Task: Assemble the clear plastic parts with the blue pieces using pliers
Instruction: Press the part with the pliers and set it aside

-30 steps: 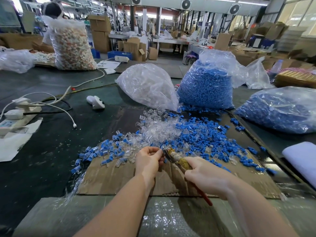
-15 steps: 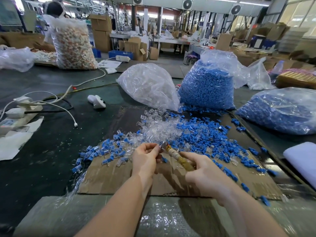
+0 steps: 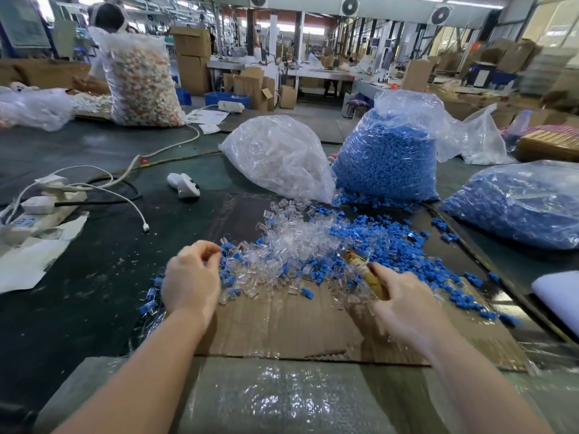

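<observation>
Loose clear plastic parts [image 3: 293,242] and blue pieces [image 3: 385,242] lie heaped on a cardboard sheet [image 3: 282,327]. My right hand [image 3: 404,305] grips the pliers [image 3: 363,269], their yellowish handle angled up-left and the jaws reaching into the heap. My left hand [image 3: 191,277] hovers at the left edge of the heap over finished blue-and-clear parts [image 3: 230,280], fingers curled with thumb near fingertips. Whether it pinches a part cannot be made out.
Behind the heap stand a bag of clear parts [image 3: 279,158] and a bag of blue pieces [image 3: 388,155]; another blue bag [image 3: 517,202] lies at right. A power strip with cables [image 3: 44,202] and a white device [image 3: 185,184] sit at left. A person works at far left.
My hands have drawn apart: the left moved leftward to the edge of the heap, the right moved right with the pliers. They were close together at the pliers' jaws before.
</observation>
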The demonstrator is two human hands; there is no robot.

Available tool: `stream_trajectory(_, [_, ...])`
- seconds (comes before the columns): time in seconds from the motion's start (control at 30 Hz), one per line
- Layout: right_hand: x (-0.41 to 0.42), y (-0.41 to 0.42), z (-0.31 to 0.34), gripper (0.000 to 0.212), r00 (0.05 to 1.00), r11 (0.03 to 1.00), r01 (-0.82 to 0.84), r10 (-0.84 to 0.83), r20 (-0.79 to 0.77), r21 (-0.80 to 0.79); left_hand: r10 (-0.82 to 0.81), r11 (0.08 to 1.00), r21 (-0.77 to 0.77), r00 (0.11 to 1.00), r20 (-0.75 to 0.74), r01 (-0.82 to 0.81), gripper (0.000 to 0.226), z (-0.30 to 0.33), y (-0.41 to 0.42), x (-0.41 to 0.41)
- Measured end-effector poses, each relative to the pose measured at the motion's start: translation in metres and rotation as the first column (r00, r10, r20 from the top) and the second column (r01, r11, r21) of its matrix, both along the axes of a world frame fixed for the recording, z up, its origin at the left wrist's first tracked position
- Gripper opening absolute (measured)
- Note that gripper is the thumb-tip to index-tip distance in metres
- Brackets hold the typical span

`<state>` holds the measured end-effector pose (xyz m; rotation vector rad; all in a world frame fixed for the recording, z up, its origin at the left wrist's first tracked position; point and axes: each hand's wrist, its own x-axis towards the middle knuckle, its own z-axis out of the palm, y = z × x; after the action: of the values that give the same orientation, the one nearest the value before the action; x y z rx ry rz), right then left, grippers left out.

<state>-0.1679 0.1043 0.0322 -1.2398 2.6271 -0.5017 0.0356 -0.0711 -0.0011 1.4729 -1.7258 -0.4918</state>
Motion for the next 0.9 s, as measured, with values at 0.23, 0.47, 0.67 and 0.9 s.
stream_trajectory(0.23, [-0.022,0.002,-0.012,0.061,0.975,0.975,0.179,-0.158,-0.158,0.135,0.104,0.995,-0.032,0.924,0.367,-0.100,0.020,-0.013,-0.012,0.020])
stream_trajectory(0.47, [-0.027,0.004,-0.026,0.063,0.955,0.962,0.230,-0.193,-0.227,0.150,-0.285,0.949,-0.113,0.955,0.088,0.294,0.018,-0.006,0.021,-0.022])
stream_trajectory(0.67, [-0.029,0.006,-0.036,0.066,0.940,0.966,0.229,-0.187,-0.286,0.121,-0.391,0.913,-0.053,0.905,0.169,0.404,0.021,-0.020,0.046,-0.051])
stream_trajectory(0.9, [-0.005,0.001,-0.029,0.054,0.879,0.993,0.120,-0.116,-0.463,-0.020,-0.389,0.919,-0.011,0.912,0.131,0.394,0.021,-0.028,0.053,-0.050])
